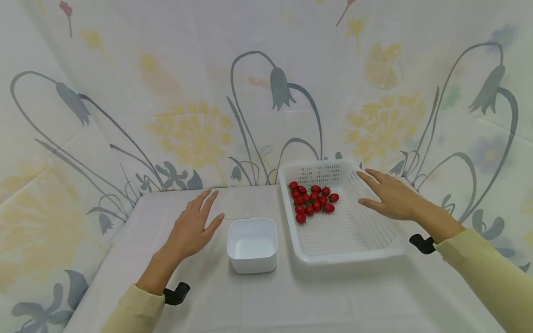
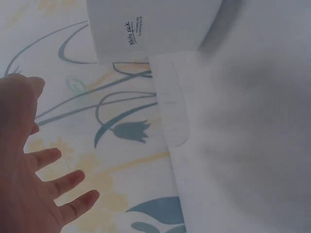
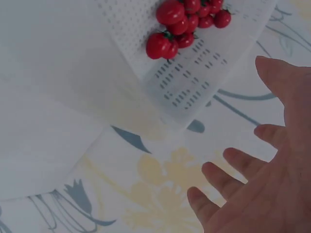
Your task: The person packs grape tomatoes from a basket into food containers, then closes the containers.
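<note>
My left hand (image 1: 191, 227) hovers over the table left of a small square white container (image 1: 254, 264), fingers straight and thumb spread, holding nothing. In the left wrist view the container (image 2: 146, 29) shows "White pack" printed on its side. My right hand (image 1: 390, 195) is above the right side of a white perforated basket (image 1: 354, 255), its fingers extended and nothing in them. Several red cherry tomatoes (image 1: 316, 206) with green stems lie in the basket's left far part. The right wrist view shows these tomatoes (image 3: 170, 12) beyond the spread fingers (image 3: 221, 179).
Behind the container a thin clear sheet, perhaps a lid (image 1: 236, 209), lies flat on the white-covered table (image 1: 258, 305). A flower-patterned cloth (image 1: 200, 60) rises behind and at both sides of the table. The basket stands right of the container, with a gap between them.
</note>
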`<state>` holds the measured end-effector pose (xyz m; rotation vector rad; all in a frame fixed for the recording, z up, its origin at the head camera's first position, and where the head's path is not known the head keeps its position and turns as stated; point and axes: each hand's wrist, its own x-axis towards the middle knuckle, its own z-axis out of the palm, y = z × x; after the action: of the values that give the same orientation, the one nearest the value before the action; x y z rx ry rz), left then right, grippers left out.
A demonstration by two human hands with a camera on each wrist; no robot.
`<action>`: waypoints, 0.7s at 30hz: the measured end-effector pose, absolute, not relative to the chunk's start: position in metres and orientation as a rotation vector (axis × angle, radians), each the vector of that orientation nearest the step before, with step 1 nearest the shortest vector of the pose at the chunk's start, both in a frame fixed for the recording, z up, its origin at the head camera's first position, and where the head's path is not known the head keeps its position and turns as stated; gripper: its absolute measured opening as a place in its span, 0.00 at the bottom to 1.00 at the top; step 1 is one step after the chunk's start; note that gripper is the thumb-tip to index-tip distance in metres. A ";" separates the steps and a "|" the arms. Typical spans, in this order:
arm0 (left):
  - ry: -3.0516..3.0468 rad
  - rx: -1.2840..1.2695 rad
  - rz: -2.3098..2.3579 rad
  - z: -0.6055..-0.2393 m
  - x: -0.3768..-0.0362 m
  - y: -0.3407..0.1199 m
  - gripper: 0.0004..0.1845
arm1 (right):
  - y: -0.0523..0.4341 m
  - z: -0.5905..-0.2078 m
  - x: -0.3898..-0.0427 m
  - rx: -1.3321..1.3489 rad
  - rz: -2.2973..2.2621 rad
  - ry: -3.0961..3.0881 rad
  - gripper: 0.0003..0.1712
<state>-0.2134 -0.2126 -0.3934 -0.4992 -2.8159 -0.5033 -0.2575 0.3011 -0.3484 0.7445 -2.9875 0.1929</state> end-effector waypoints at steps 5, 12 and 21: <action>-2.860 -0.483 -0.623 -0.397 -0.213 -0.211 0.35 | 0.291 -0.346 -0.263 0.770 0.346 -3.029 0.44; -2.858 -0.474 -0.886 -0.404 -0.212 -0.207 0.33 | 0.280 -0.344 -0.273 0.806 0.503 -3.054 0.43; -2.881 -0.442 -1.114 -0.413 -0.207 -0.202 0.30 | 0.269 -0.346 -0.287 0.803 0.691 -3.064 0.40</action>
<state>-0.2069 -0.2017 -0.4130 -0.4419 -2.8811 -1.1143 -0.2868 0.2694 -0.3459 0.8032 -3.0637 0.6911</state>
